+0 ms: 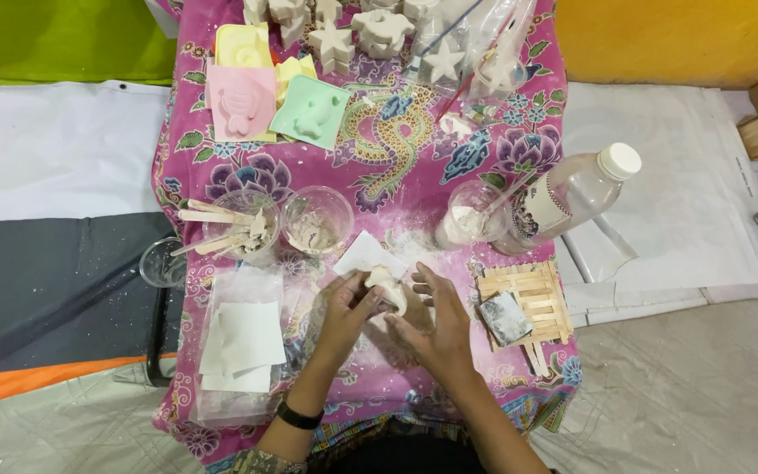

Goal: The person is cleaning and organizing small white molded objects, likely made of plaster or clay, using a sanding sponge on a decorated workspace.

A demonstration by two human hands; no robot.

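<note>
Both hands meet over a small white plaster cast (389, 288) near the front edge of the cloth-covered table (396, 167). The left hand (345, 307) pinches the cast from the left, thumb and fingers closed on its end; the right hand (436, 323) cups it from the right and below, fingers curled, palm dusted white. The work in hand looks like rubbing or cleaning up the cast held between the palms. Judging from the grip, any next move calls for a light, even hold, since thin plaster could chip.

A white paper sheet (366, 253) lies just behind the cast. Left of it stand two clear plastic cups, one holding wooden sticks (221, 230), one with plaster residue (316, 224). To the right are a cup of white powder (465, 221), a tilted clear water bottle (572, 195) and a popsicle-stick raft (530, 303) carrying a grey sanding block (504, 318). Coloured moulds (261, 96) and finished star-shaped casts (335, 44) sit toward the far edge.
</note>
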